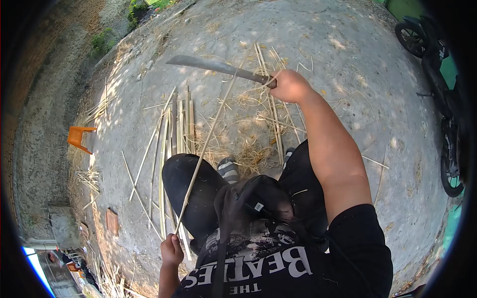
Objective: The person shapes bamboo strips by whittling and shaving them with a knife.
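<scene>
Around the machete (208, 63) spreads concrete ground (367, 64), its open width probably suiting long material. Well right of the machete stands at least one motorcycle (443, 94), perhaps parked at the edge to leave room; overlap hides whether there are more. One orange plastic stool (75, 136) stands well to its left. On the person's side of the machete lies a row of bamboo strips (192, 121), roughly parallel, likely so for easy reach; about ten, overlapping too much for an exact count.

One bamboo length (207, 144) slants across the machete's blade; whether they touch I cannot tell. The left hand (172, 250), well below the machete, is closed around its near end, seemingly to steady it. The right hand (290, 85) is wrapped firmly round the machete's handle, presumably keeping the fingers off the blade, which points left. Smallest are the curled shavings (253, 149) below the handle, tangled beyond counting.
</scene>
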Demonstrator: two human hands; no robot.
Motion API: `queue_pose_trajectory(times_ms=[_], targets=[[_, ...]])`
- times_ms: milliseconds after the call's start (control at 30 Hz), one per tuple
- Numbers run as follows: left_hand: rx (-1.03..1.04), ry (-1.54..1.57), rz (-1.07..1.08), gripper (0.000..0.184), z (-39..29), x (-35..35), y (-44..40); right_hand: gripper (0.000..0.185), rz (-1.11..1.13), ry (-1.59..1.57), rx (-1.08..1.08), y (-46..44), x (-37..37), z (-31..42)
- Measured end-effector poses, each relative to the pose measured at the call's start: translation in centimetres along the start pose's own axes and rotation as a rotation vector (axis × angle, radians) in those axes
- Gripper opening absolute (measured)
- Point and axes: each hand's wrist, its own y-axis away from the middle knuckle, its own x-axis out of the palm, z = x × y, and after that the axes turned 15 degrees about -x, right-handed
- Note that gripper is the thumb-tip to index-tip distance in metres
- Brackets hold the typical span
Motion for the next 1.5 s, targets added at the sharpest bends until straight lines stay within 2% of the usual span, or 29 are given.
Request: queue_pose_trajectory(times_ms=[100, 200, 300, 433, 533, 733, 833, 933, 1033, 1167, 1433, 1500], targets=[[-0.024, 0.083, 0.041, 0.048, 0.1, 0.1, -0.3, 0.019, 0.083, 0.127, -0.162, 0.9, -1.5, 1.1], [-0.032, 0.134, 0.071, 0.051, 2.4, 0.1, 0.0, 0.02, 0.025, 0.097, -0.125, 1.4, -2.9, 0.0], [-0.038, 0.123, 0.079, 0.05, 1.3, -0.5, 0.3, 0.021, -0.171, -0.069, 0.07, -0.1, -0.4, -6.3], [-0.007, 0.144, 0.116, 0.05, -0.5, -0.6, -0.9, 0.024, -0.153, 0.018, 0.248, 0.8, -1.0, -4.3], [-0.036, 0.166, 0.154, 0.049, 0.3, -0.9, -1.0, 0.022, -0.131, -0.012, 0.224, 1.1, -1.9, -2.9], [-0.051, 0.163, 0.154, 0.049, 0.6, -0.8, -1.1, 0.019, 0.134, 0.1, -0.032, 1.1, -1.9, -1.7], [-0.082, 0.166, 0.167, 0.048, 0.4, -1.3, -0.9, 0.021, 0.065, 0.052, 0.056, 1.1, -2.2, -2.7], [0.002, 0.108, 0.144, 0.048, -1.4, -1.0, -1.1, 0.024, -0.113, -0.057, 0.272, 0.1, -0.2, -6.0], [0.015, 0.115, 0.202, 0.048, -2.0, -0.9, -2.0, 0.026, -0.199, -0.007, 0.367, 0.0, 0.3, -6.0], [-0.096, 0.257, 0.312, 0.052, -1.9, -1.6, -1.8, 0.027, -0.129, -0.04, 0.319, 0.6, -0.7, -5.0], [-0.091, 0.293, 0.251, 0.053, 0.5, -1.3, -0.5, 0.029, -0.069, -0.156, 0.051, -0.4, -0.4, -7.9], [-0.111, 0.299, 0.262, 0.054, 0.5, -1.5, -0.4, 0.029, 0.063, -0.561, 0.124, -0.3, 0.0, -7.7]])
